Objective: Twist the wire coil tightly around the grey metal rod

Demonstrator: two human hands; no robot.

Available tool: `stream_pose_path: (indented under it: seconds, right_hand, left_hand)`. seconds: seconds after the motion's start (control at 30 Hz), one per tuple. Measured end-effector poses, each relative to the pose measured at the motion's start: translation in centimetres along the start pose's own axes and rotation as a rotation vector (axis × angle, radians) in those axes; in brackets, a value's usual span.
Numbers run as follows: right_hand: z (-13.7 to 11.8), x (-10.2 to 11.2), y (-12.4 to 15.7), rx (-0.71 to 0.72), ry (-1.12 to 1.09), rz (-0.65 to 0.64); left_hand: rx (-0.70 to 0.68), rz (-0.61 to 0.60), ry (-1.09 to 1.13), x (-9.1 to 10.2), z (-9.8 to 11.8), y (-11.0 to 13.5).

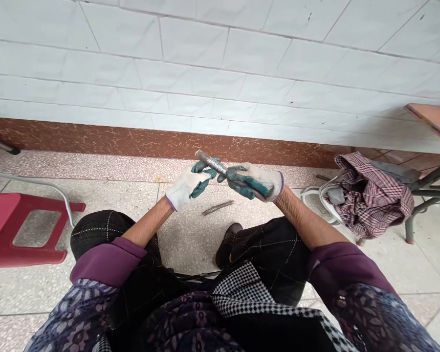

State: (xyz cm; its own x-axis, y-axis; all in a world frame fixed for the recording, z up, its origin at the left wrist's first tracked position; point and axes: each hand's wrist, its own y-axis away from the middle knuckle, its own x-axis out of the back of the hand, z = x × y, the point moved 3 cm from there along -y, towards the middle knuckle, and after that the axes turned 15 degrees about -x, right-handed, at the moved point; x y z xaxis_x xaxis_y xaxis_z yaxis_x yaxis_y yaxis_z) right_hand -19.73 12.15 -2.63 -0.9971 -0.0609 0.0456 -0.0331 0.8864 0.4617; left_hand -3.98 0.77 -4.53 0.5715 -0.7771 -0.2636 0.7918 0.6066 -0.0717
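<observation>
I sit with both gloved hands raised over my knees. My right hand [254, 182] grips a short grey metal rod [210, 160] that points up and to the left. Thin wire looks wound around its upper part. My left hand [190, 182] touches the rod's middle with its fingertips pinched at the wire. Both gloves are white with dark green palms. A second similar grey rod [217, 207] lies on the speckled floor just below my hands.
A red plastic stool [20, 230] stands at the left. At the right, a plaid cloth [370, 193] hangs over a metal-legged frame, with white tubing [317, 195] beside it. A white tiled wall with a brown skirting [132, 142] is straight ahead.
</observation>
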Motion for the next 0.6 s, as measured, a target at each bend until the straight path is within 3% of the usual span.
stream_pose_path:
  seconds: [0.07,0.13,0.3,0.37,0.47,0.6]
  right_hand:
    - [0.0,-0.2,0.1,0.033,-0.004,-0.087]
    - [-0.1,-0.3,-0.3,0.027,0.106,-0.033]
    - [-1.0,0.1,-1.6,0.138,0.580,0.556]
    - [-1.4,-0.2,-1.5,0.197,0.735,0.662]
    - [-1.8,-0.6,-0.8,0.195,0.746,0.649]
    - [-1.5,-0.7,0.1,0.097,0.315,0.382]
  left_hand:
    - [0.003,-0.025,0.036,-0.2,0.6,0.2]
    - [0.009,0.021,0.028,-0.1,0.6,0.1]
    - [0.030,0.168,-0.021,0.1,-0.3,-0.4]
    - [0.046,0.189,-0.034,0.0,-0.6,-0.5]
    - [0.023,0.124,0.005,-0.1,-0.6,-0.7]
    - [-0.054,0.006,0.026,0.0,0.8,-0.6]
